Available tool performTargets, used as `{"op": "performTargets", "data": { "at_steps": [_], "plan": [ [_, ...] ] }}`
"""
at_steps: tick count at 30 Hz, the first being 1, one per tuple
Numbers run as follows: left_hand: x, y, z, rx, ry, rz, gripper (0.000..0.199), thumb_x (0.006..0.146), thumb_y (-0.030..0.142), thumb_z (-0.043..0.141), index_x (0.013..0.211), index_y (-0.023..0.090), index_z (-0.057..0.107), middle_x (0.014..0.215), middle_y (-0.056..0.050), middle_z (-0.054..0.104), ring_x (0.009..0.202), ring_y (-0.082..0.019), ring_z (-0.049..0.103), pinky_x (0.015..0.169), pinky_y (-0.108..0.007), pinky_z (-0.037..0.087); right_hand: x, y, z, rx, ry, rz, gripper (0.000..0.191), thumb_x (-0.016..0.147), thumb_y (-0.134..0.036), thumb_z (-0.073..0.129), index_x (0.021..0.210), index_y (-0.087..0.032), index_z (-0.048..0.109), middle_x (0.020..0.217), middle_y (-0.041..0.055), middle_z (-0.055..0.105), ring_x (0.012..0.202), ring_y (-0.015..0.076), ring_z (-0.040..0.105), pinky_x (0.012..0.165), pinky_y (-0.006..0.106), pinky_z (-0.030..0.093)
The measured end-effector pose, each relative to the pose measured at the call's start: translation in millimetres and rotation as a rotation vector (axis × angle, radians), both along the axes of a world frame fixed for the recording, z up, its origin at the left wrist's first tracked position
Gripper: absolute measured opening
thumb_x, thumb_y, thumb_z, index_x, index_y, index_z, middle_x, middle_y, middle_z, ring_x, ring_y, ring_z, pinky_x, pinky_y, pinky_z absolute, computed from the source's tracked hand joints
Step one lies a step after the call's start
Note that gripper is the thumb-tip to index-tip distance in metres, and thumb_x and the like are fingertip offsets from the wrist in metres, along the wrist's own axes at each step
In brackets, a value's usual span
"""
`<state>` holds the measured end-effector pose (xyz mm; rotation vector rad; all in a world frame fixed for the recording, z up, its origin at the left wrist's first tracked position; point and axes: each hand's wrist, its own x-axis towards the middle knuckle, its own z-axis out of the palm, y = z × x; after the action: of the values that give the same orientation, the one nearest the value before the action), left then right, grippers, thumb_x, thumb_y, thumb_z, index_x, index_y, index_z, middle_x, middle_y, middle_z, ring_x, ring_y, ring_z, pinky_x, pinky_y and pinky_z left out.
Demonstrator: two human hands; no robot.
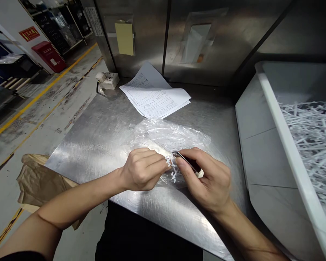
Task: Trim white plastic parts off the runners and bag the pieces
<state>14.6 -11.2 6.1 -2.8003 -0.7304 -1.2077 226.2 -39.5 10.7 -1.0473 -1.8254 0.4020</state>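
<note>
My left hand (143, 169) is closed in a pinch on a small white branched plastic piece (174, 176), whose short arms stick out past the fingertips. In my right hand (210, 179) is a small metal clipper (189, 162) with a dark handle, gripped between thumb and fingers. Its tip meets the white piece or lies very close to it; which of the two I cannot tell. Beneath both hands a crumpled clear plastic bag (174, 132) is spread on the steel table (97, 130). Something pale lies on or in the bag, partly behind my hands.
To the right stands a large pale bin (271, 98) full of thin white plastic pieces (309, 130). Printed sheets (154, 94) and a power socket block (110, 80) are toward the back. An open cardboard box (43, 181) with brown lining sits on the floor at left.
</note>
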Motion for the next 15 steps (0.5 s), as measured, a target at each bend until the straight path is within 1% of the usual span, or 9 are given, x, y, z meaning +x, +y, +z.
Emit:
{"op": "performTargets", "data": {
  "at_steps": [4,9,12,15],
  "plan": [
    [-0.1,-0.6,-2.2,-0.004,0.01,-0.012,0.022,0.1,0.009,0.057,0.081,0.017,0.063,0.069,-0.001,0.068,0.059,-0.015,0.057,0.056,-0.034,0.037,-0.1,-0.9,-1.9,-0.021,0.023,0.013,0.006,0.104,-0.015,0.068,0.105,-0.02,0.07,0.085,0.0,0.073,0.066,0.0118,0.06,0.062,0.029,0.048],
    [-0.7,-0.3,-5.1,-0.015,0.024,-0.01,0.023,0.102,0.009,0.053,0.082,0.018,0.063,0.07,-0.001,0.068,0.06,-0.015,0.057,0.057,-0.034,0.039,-0.4,-2.1,-4.9,-0.108,0.072,0.012,0.006,0.105,-0.017,0.067,0.104,-0.02,0.071,0.086,-0.0014,0.074,0.07,0.0115,0.064,0.064,0.027,0.048],
    [-0.5,0.0,-6.3,-0.021,0.047,-0.001,0.024,0.103,0.011,0.054,0.081,0.018,0.063,0.068,0.0,0.064,0.061,-0.015,0.056,0.058,-0.034,0.038,-2.0,-1.8,-6.2,-0.193,0.124,-0.002,0.007,0.105,-0.021,0.068,0.1,-0.021,0.073,0.082,-0.003,0.072,0.067,0.0114,0.063,0.063,0.027,0.047],
    [0.1,-0.3,-7.5,-0.033,0.06,0.014,0.025,0.104,0.013,0.057,0.079,0.017,0.063,0.068,0.0,0.064,0.061,-0.015,0.055,0.058,-0.034,0.038,-4.3,0.3,-9.1,-0.31,0.179,-0.012,0.012,0.104,-0.026,0.068,0.094,-0.021,0.073,0.078,-0.0035,0.071,0.066,0.0119,0.061,0.061,0.027,0.046]
  ]
}}
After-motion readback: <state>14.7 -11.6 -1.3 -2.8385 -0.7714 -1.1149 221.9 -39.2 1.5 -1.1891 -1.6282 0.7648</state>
